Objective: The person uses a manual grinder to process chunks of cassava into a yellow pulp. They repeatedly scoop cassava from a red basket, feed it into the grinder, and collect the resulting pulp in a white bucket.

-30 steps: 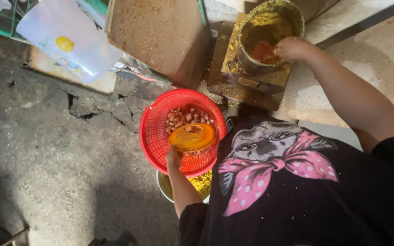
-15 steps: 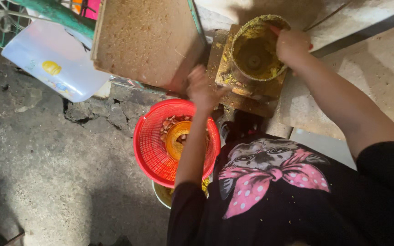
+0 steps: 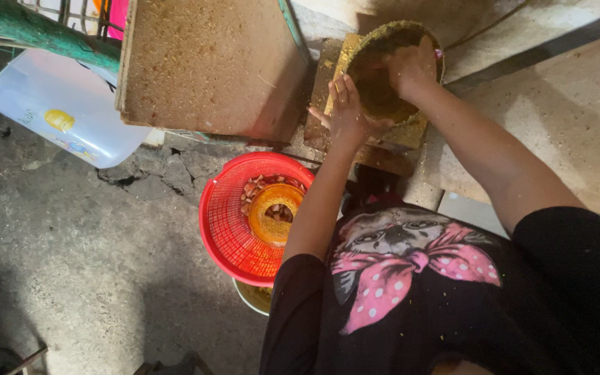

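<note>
Shirt: nearest the camera, a black shirt (image 3: 418, 305) with a pink dotted bow print fills the lower right.
Floor: grey, cracked concrete floor (image 3: 71, 278) takes the left and near part of the scene.
Basket: a red mesh basket (image 3: 227, 229) sits on the floor just left of the left forearm, on top of a pale bucket whose rim (image 3: 251, 300) shows at its near edge.
Basket contents: an orange round cup (image 3: 272, 212) stands inside it among brownish nuts (image 3: 253, 189) at the far side.
Left hand: the left hand (image 3: 347, 111) rests flat, fingers stretched and together, against the near left wall of the grinding bowl; it grips nothing.
Right hand: the right hand (image 3: 410, 66) reaches into the grinding bowl from the right rim, fingers curled down inside; whether they clasp anything cannot be told.
Grinding bowl: the round bowl (image 3: 373, 42), caked with yellow-green paste, sits far and centre on a smeared wooden block (image 3: 328, 83).
Board: a crumb-covered brown board (image 3: 210, 62) lies to the left of the bowl.
Jug: a white plastic jug (image 3: 64, 111) lies far left on the floor.
</note>
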